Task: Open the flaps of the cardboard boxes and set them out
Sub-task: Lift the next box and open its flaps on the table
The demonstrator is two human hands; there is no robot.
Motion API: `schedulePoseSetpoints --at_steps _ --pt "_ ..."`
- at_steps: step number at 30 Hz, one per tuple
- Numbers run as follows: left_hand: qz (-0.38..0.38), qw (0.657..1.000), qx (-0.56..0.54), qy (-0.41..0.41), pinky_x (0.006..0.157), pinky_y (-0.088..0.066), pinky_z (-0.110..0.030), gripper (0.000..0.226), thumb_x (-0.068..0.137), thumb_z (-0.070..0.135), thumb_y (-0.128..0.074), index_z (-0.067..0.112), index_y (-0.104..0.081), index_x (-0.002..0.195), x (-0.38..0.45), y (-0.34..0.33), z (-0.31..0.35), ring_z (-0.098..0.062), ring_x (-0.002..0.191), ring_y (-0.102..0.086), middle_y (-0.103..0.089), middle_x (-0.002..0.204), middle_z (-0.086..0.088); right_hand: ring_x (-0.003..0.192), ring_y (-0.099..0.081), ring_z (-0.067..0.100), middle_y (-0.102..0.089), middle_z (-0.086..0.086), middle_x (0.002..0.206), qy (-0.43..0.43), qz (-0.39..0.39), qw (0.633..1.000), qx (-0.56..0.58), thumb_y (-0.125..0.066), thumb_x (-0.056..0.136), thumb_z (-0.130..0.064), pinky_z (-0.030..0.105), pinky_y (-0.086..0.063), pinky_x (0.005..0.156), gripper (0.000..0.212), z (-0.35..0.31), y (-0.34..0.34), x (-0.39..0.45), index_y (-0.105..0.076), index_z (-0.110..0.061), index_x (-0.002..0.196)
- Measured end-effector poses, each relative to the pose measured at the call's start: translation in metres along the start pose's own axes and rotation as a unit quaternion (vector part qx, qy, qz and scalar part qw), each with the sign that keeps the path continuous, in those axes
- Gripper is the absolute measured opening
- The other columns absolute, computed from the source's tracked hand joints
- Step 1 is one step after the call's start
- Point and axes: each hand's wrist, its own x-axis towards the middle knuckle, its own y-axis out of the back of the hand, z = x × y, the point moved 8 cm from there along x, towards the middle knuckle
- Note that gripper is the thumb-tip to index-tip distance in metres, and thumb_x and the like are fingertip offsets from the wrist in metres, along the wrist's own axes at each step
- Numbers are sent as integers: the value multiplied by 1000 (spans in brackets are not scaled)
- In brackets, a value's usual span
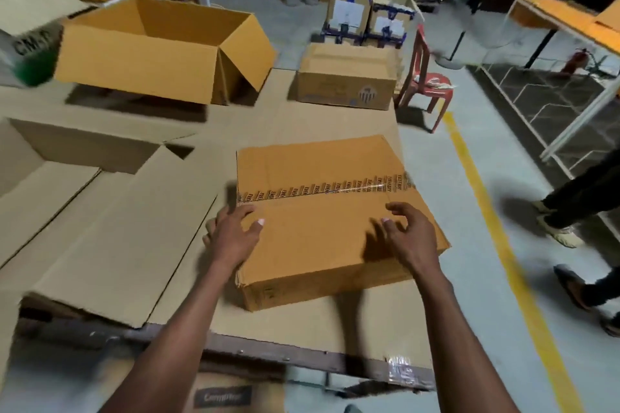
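step: open taped carton | taped carton point(335, 211) at desk point(302, 335) right edge, near front corner | left hand point(231, 238) and right hand point(407, 238) spread, resting on top flap | i'd dig fingertips into the tape seam point(322, 189), lift both flaps evenly

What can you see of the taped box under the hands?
The taped box is tan corrugated cardboard, low and flat, lying on the cardboard-covered table near its right edge. Flaps closed; printed clear tape runs along the centre seam. Near-left corner looks frayed. The left hand is at its left edge, the right hand over its top.
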Motion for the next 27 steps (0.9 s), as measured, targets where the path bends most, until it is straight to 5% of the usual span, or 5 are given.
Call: schedulePoseSetpoints --at_steps 4,9,20,23,27 --pt "12 999 -36 10 92 -47 -41 37 96 45 -59 43 -50 132 -1 -7 -2 -26 122 -56 -54 143 3 131 -43 36 -54 9 141 26 -45 987 -150 -54 96 -48 55 -36 103 40 17 4 55 -65 -25 126" --pt "19 998 -63 8 98 -47 -42 43 100 35 -57 38 -46 141 -10 -14 1 -27 127 -52 -51 147 2 135 -40 41 -35 14 155 -11 -153 968 -197 -55 95 -52 56 -28 109 65 43 -6 98 -35 -25 149" --pt "27 971 -210 111 96 -46 -39 84 90 44 -71 23 -24 156 -24 -17 -14 -23 117 -54 -49 130 2 115 -58 32 -62 10 133 -121 -189 973 50 -79 82 -39 47 -48 100 65 72 7 97 -51 -14 134" --pt "-2 967 -228 115 96 -54 -43 49 92 41 -69 21 -56 135 -21 -21 -14 -23 107 -65 -66 129 -6 115 -58 31 -63 9 132 -122 -204 968 81 -74 87 -35 49 -47 103 54 73 7 90 -56 -14 134" --pt "26 963 -259 75 86 -53 -37 38 94 33 -68 22 -59 129 -29 -17 -2 -25 107 -64 -67 118 -4 123 -55 35 -59 10 138 -120 -173 972 107 -67 94 -29 53 -44 106 50 75 17 81 -52 -14 139"
